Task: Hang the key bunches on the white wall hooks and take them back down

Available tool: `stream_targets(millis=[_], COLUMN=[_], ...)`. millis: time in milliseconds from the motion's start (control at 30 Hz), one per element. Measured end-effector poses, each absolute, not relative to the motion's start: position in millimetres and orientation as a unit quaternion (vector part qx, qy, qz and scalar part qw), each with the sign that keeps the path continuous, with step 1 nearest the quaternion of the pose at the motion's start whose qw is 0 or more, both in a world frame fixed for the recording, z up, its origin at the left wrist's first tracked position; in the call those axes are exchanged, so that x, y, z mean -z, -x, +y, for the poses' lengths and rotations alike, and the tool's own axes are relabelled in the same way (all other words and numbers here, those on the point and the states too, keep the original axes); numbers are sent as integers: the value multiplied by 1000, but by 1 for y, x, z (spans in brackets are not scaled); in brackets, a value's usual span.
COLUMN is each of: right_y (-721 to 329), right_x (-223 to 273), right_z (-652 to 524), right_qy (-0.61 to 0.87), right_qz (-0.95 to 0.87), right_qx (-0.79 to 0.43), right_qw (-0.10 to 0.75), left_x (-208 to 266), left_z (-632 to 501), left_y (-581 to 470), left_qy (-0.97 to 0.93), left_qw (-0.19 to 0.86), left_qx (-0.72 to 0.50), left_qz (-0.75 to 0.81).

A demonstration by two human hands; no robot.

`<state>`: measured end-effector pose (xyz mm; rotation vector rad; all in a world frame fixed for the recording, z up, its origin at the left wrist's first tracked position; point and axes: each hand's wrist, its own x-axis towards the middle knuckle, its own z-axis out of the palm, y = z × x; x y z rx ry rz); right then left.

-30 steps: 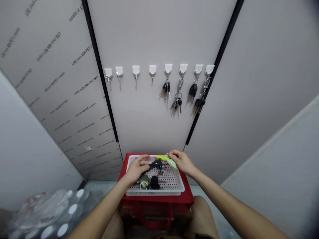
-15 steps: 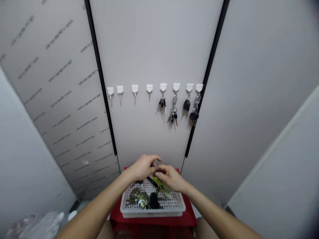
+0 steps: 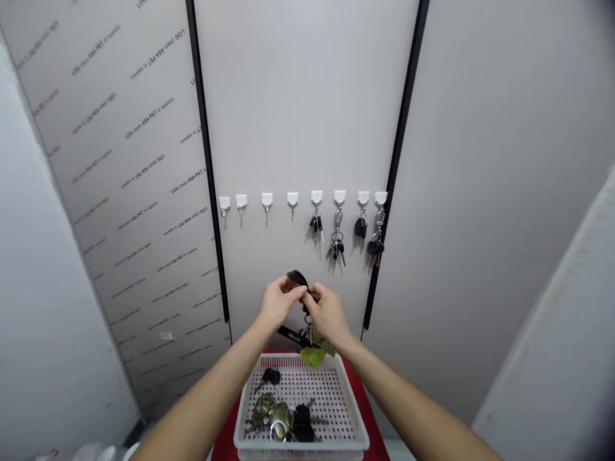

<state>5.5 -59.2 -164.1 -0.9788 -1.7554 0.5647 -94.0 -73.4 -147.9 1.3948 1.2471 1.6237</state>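
Above the basket, my left hand [image 3: 277, 304] and my right hand [image 3: 328, 315] are close together, both pinching a black keychain strap [image 3: 298, 277]. Its looped upper end stands out over my fingertips. Below my right hand dangle a metal ring [image 3: 308, 318], a black band with white lettering [image 3: 291, 335] and a yellow-green piece [image 3: 312, 356]. My right palm partly hides what else hangs there. Underneath is the white perforated basket [image 3: 302, 446], holding black-headed keys [image 3: 303, 422], a brass-coloured padlock [image 3: 282, 419], a greenish bunch of keys [image 3: 263, 410] and a small black key set [image 3: 271, 376].
White adhesive hooks run in a row across the wall panel. The left ones, such as this bare hook [image 3: 267, 200], carry nothing; bunches of keys [image 3: 337, 246] hang on the right ones. A red stool [image 3: 377, 442] supports the basket. White plastic items [image 3: 108, 453] lie at lower left.
Both hands have risen out of the basket toward the wall, lifting the strap with its ring and yellow-green piece. The view has shifted, so the hooks and basket appear lower.
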Motion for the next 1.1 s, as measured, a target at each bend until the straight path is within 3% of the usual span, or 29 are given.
stream_targets(millis=[133, 367, 533, 767, 1100], right_y=[-1, 1, 3, 19, 31], right_x=[162, 151, 138, 122, 72], right_z=[-58, -52, -54, -42, 2], right_qy=[394, 290, 285, 309, 324], right_qz=[-741, -704, -698, -676, -684], right_qx=[-197, -410, -468, -408, -320], right_qw=[507, 502, 460, 531, 569], left_x=[144, 133, 113, 87, 40], left_z=[-68, -71, -74, -69, -16], left_y=[94, 102, 116, 122, 112], left_qy=[-514, -476, -539, -533, -506], left_qw=[283, 326, 387, 373, 230], left_qx=[-650, -685, -616, -621, -684], left_qz=[483, 445, 426, 437, 473])
